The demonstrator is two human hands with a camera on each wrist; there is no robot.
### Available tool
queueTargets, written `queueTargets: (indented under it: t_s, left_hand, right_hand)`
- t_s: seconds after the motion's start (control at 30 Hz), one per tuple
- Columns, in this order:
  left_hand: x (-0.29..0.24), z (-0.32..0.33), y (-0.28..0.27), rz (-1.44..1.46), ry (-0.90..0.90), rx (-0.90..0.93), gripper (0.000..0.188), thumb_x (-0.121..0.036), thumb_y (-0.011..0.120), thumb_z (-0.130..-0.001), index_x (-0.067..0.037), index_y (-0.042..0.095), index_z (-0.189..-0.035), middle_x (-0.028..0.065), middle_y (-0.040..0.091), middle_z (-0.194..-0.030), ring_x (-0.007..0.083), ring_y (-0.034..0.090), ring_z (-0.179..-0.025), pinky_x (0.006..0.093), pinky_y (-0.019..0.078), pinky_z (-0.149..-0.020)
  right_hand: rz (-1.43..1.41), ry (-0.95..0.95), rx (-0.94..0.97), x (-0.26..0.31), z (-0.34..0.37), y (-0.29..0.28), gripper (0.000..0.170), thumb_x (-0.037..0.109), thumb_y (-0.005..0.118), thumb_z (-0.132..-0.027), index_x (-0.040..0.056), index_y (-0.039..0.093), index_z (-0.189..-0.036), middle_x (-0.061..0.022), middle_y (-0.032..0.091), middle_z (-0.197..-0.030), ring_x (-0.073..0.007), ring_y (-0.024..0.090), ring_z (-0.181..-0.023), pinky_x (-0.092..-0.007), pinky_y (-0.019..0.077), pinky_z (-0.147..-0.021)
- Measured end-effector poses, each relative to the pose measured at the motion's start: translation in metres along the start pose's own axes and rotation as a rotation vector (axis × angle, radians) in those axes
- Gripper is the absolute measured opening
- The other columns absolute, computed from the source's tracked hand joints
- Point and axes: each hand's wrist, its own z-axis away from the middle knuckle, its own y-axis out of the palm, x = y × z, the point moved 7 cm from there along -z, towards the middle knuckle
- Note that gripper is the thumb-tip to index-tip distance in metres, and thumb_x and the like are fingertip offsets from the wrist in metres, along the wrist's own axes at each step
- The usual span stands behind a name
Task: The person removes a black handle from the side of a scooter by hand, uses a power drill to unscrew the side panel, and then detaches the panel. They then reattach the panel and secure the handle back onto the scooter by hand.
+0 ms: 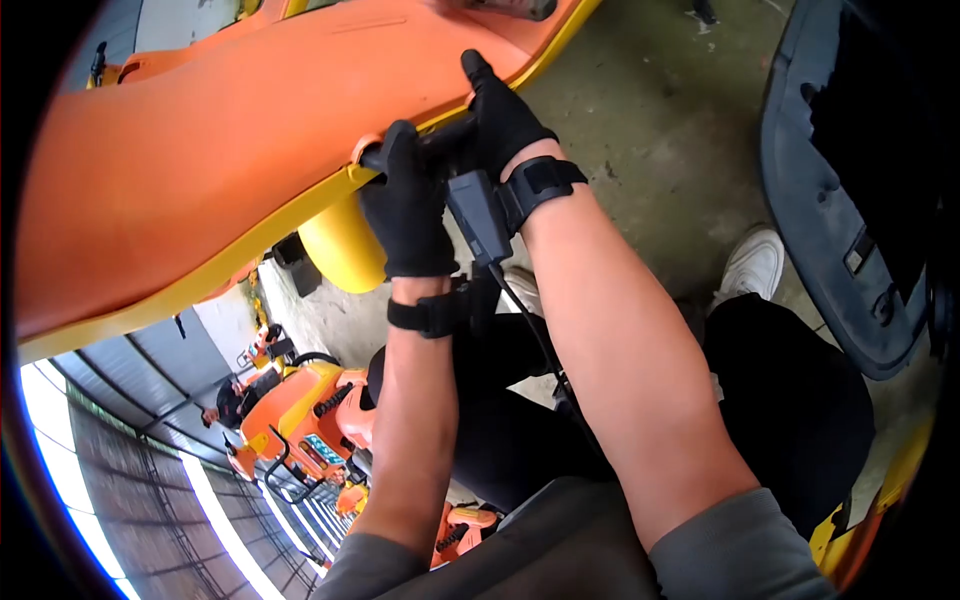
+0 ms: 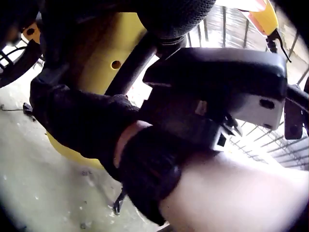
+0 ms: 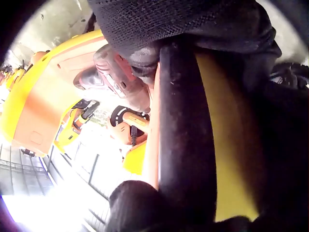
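In the head view both hands wear black gloves and grip a dark bar (image 1: 447, 140) along the yellow lower edge of a large orange panel (image 1: 230, 150). My left hand (image 1: 408, 215) holds the bar's nearer end, its thumb lying up over the panel edge. Farther along, my right hand (image 1: 505, 120) grips it with the thumb pointing onto the orange surface. Close up in the right wrist view, the smooth black bar (image 3: 186, 130) runs between the hands beside a yellow surface (image 3: 229, 145). My right hand's knitted glove (image 3: 188, 21) covers its upper end.
A power tool (image 3: 116, 79) rests on the orange panel. A yellow rounded part (image 1: 345, 245) hangs beneath it. A dark panel (image 1: 850, 200) stands to the right, near my white shoe (image 1: 755, 265). Other orange vehicles (image 1: 300, 420) and a person (image 1: 235, 400) are behind at the left.
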Motion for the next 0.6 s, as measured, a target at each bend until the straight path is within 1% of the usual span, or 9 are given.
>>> queueTargets:
  t_s: [0.07,0.13,0.2,0.27,0.3,0.33,0.37,0.47,0.6]
  left_hand:
    - [0.031,0.002,0.007,0.612,-0.556,-0.013,0.03,-0.008,0.067,-0.084,-0.007,0.06,-0.113,0.0055,0.063,-0.092,0.015,0.063,-0.081,0.0287,0.0498,-0.068]
    - [0.028,0.002,0.007,0.659,-0.597,-0.007,0.027,-0.01,0.067,-0.085,-0.007,0.059,-0.111,0.0038,0.062,-0.091,0.0134,0.061,-0.078,0.0277,0.0486,-0.066]
    - [0.029,0.005,0.011,0.708,-0.636,-0.002,0.025,-0.011,0.067,-0.085,-0.006,0.059,-0.109,0.0022,0.061,-0.089,0.0118,0.059,-0.076,0.0267,0.0475,-0.065]
    - [0.006,0.001,0.004,0.384,-0.201,0.075,0.019,-0.018,0.067,-0.088,-0.006,0.057,-0.099,-0.0033,0.055,-0.084,0.0051,0.052,-0.073,0.0223,0.0426,-0.062]
    - [0.006,0.002,0.004,0.379,-0.207,0.072,0.019,-0.018,0.067,-0.088,-0.006,0.057,-0.099,-0.0033,0.055,-0.084,0.0051,0.052,-0.073,0.0223,0.0426,-0.062]
    - [0.017,0.002,0.009,0.582,-0.423,0.033,0.017,-0.017,0.067,-0.087,-0.008,0.056,-0.096,-0.0038,0.054,-0.083,0.0048,0.051,-0.072,0.0217,0.0412,-0.062]
    - [0.024,0.003,0.017,0.798,-0.629,-0.006,0.016,-0.015,0.068,-0.086,-0.01,0.055,-0.093,-0.0044,0.054,-0.082,0.0045,0.05,-0.072,0.0211,0.0397,-0.062]
    - [0.018,0.001,0.017,0.827,-0.565,0.028,0.017,-0.016,0.07,-0.086,-0.011,0.056,-0.094,-0.005,0.055,-0.083,0.0037,0.049,-0.072,0.0209,0.0387,-0.062]
    - [-0.004,0.0,0.007,0.665,-0.431,0.03,0.016,-0.016,0.071,-0.085,-0.011,0.058,-0.092,-0.0054,0.055,-0.081,0.0031,0.048,-0.069,0.0205,0.0368,-0.059]
  right_hand:
    - [0.132,0.007,-0.015,0.001,-0.004,-0.012,0.051,0.059,0.053,-0.088,0.0098,0.057,-0.1,-0.0089,0.058,-0.091,-0.0229,0.057,-0.085,-0.0392,0.0492,-0.075]
    - [0.271,0.033,-0.022,-0.002,0.008,-0.011,0.051,0.059,0.052,-0.089,0.0098,0.058,-0.099,-0.0074,0.057,-0.09,-0.0216,0.056,-0.084,-0.0373,0.0484,-0.075]
    - [-0.11,0.01,-0.002,-0.012,0.026,-0.01,0.048,0.061,0.06,-0.083,0.0136,0.057,-0.088,-0.004,0.058,-0.068,-0.0197,0.056,-0.059,-0.0331,0.0468,-0.058]
    - [0.071,-0.198,-0.085,-0.001,0.009,-0.03,0.049,0.056,0.059,-0.086,0.0127,0.058,-0.108,-0.0072,0.062,-0.08,-0.0201,0.059,-0.062,-0.033,0.0484,-0.059]
    - [0.376,-0.269,-0.239,0.012,0.007,-0.047,0.052,0.054,0.058,-0.088,0.0109,0.054,-0.117,-0.0086,0.062,-0.086,-0.0198,0.061,-0.066,-0.0328,0.0494,-0.06]
    - [0.683,-0.346,-0.391,0.03,0.017,-0.054,0.057,0.051,0.058,-0.089,0.0091,0.05,-0.126,-0.0101,0.062,-0.092,-0.0195,0.063,-0.069,-0.0327,0.0504,-0.061]
    - [0.788,-0.281,-0.214,0.026,0.027,-0.054,0.064,0.052,0.059,-0.088,0.0022,0.05,-0.126,-0.0108,0.061,-0.097,-0.0203,0.064,-0.075,-0.032,0.0521,-0.062]
    - [-0.012,0.282,-0.14,-0.027,0.015,-0.058,0.071,0.061,0.058,-0.085,0.0027,0.051,-0.125,-0.0137,0.063,-0.099,-0.0283,0.062,-0.089,-0.0455,0.0512,-0.085]
    - [-0.357,0.021,0.316,-0.018,0.019,0.002,0.068,0.061,0.057,-0.085,0.0046,0.054,-0.123,-0.0149,0.063,-0.103,-0.0299,0.059,-0.098,-0.05,0.0462,-0.093]
